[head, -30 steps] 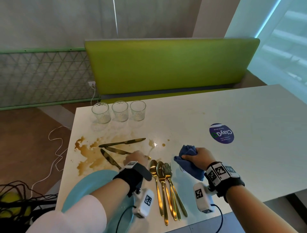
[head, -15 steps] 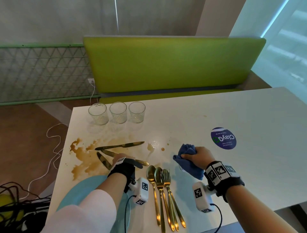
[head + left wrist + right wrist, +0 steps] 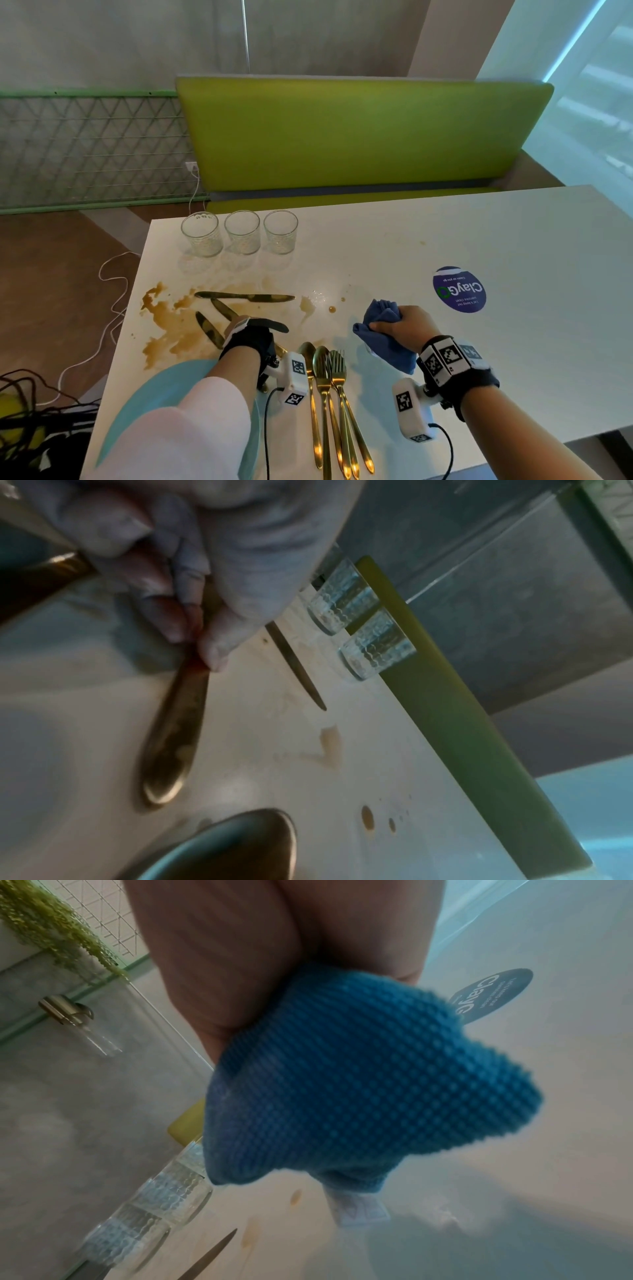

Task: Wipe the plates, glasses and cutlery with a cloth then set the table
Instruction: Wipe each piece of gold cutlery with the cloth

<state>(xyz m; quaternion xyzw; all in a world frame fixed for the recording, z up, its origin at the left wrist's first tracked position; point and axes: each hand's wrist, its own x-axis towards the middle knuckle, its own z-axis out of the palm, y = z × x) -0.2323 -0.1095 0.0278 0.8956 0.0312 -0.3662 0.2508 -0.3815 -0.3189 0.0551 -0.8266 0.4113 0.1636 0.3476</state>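
Three gold knives lie in a brown spill on the white table (image 3: pixel 445 377). My left hand (image 3: pixel 247 335) is over the middle knife (image 3: pixel 223 310). In the left wrist view its thumb and fingertips (image 3: pixel 205 647) pinch that knife (image 3: pixel 171 737) near its handle. The other knives (image 3: pixel 245 297) (image 3: pixel 208 328) lie untouched. My right hand (image 3: pixel 400 325) grips a bunched blue cloth (image 3: pixel 378 317) (image 3: pixel 359 1083) just above the table, right of the spoons and forks (image 3: pixel 325 394). A light blue plate (image 3: pixel 137 407) sits under my left forearm. Three glasses (image 3: pixel 242 232) stand at the far edge.
The brown spill (image 3: pixel 171 329) spreads over the table's left part, with drops (image 3: pixel 331 309) near the middle. A round blue sticker (image 3: pixel 459 289) is on the right. A green bench (image 3: pixel 359 137) stands behind the table, and cables (image 3: pixel 37 411) lie on the floor at left.
My left hand has slid left from the spoon tips onto the middle knife and closed on it. The right hand keeps hold of the cloth in the same place.
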